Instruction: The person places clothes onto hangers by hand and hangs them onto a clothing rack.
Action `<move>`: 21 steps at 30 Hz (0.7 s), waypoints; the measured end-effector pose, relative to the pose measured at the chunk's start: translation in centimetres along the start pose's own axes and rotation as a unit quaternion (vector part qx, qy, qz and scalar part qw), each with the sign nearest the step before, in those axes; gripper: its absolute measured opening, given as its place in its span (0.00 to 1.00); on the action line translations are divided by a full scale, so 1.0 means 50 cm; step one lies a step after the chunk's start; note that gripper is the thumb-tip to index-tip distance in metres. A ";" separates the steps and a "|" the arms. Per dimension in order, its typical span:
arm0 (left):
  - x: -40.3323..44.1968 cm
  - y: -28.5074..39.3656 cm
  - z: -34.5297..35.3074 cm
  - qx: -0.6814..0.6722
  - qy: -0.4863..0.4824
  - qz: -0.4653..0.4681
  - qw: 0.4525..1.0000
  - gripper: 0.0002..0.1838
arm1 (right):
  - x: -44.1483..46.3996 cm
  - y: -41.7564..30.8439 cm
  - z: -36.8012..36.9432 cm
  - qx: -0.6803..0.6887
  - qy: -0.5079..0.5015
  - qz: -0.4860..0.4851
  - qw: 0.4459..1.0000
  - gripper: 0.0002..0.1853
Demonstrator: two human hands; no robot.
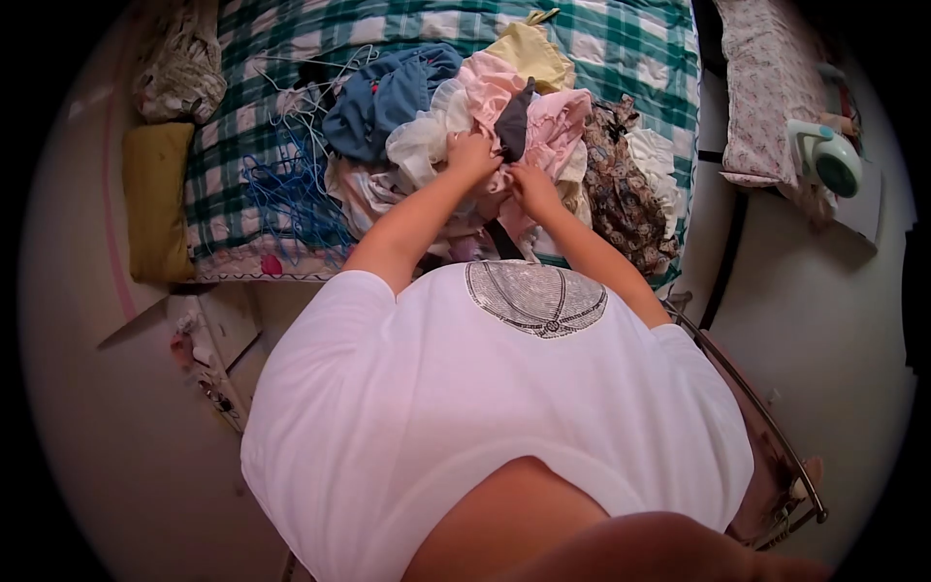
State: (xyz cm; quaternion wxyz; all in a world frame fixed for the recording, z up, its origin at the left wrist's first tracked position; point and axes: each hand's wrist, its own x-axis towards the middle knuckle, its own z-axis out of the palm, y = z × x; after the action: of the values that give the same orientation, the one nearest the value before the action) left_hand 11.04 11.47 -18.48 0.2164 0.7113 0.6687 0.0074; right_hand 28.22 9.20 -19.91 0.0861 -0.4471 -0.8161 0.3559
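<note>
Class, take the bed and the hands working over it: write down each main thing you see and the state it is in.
Left hand: curled at the clothes, exact grip unclear
Right hand: curled close by, exact grip unclear
Clothes pile: heaped, unfolded
Blue garment: bunched up
Yellow garment: crumpled
Brown patterned garment: rumpled
Blue hangers: tangled together
Checked bedspread: spread out, partly covered

Your left arm and right arm stretch forward from your body, slanting inward. Your left hand is slightly farther forward, back upward, fingers bent; your right hand sits just beside it, fingers curled, their tips partly hidden.
</note>
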 end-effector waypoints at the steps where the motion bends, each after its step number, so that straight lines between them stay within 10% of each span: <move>1: -0.007 0.011 -0.009 -0.010 0.071 0.025 0.997 0.12 | -0.002 -0.001 -0.004 0.009 0.054 -0.011 0.998 0.18; 7: -0.086 0.057 -0.093 -0.124 0.146 0.227 0.955 0.06 | -0.034 -0.078 -0.097 0.036 0.262 -0.024 0.964 0.32; 13: -0.184 0.070 -0.167 -0.154 0.142 0.460 0.863 0.11 | -0.085 -0.159 -0.157 -0.148 0.131 -0.191 0.961 0.28; 21: -0.246 0.018 -0.188 -0.142 0.270 0.158 0.939 0.15 | -0.129 -0.206 -0.227 -0.019 0.212 -0.161 0.964 0.10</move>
State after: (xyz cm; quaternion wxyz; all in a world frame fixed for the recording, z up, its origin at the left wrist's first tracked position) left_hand 7.76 2.51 -6.23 0.1224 0.7407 0.5732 0.3283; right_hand 30.35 6.24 -3.69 0.3045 -0.3762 -0.8472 0.2190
